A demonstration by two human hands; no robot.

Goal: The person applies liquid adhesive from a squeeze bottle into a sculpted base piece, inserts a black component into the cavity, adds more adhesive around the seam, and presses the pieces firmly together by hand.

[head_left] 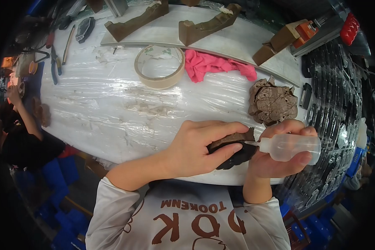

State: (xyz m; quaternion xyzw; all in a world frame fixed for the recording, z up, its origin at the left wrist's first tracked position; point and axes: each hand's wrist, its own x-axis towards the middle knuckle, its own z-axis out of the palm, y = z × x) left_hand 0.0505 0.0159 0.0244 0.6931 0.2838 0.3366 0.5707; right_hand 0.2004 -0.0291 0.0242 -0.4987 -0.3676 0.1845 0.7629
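My left hand (196, 146) grips a dark curved piece (236, 155) with a brown strip along its upper edge, thumb and fingers pressed on either side. In my right hand (266, 160) lies a translucent squeeze bottle (296, 148) on its side, a white collar and thin nozzle pointing left. The nozzle tip meets or nearly meets the piece's edge beside my left thumb; whether liquid comes out cannot be made out. Just beyond my right hand sits a stack of brown, creased, leathery-looking pieces (273, 101). The exact kind of the dark piece is unclear.
A tape roll (160, 79) and pink cloth (216, 65) lie beyond my hands. Brown curved blocks (210, 25) stand on a metal plate at the back. Pliers (54, 64) are at left, near another person's arm (27, 118). Plastic-wrapped dark parts (331, 104) line the right.
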